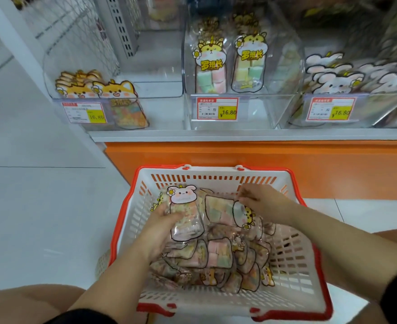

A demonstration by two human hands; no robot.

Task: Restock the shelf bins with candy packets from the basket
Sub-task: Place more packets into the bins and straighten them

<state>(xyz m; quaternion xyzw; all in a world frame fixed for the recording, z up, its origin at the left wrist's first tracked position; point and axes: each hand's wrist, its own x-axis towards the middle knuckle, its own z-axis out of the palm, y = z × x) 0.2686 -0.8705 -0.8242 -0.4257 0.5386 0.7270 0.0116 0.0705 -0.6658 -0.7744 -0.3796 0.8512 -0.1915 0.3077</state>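
The bunny packet sits just above the heap in the basket, lower centre of the frame. The left hand is curled round its lower half. The right hand seems to pinch the clear edge of a tiger packet. The film looks slick, so a loose hold could drop either. Carrying two designs at once risks a wrong bin; bunnies belong in the upper-right bin.

Basket: white lattice, red rim. Above it, shelf base orange; price tags red-yellow.
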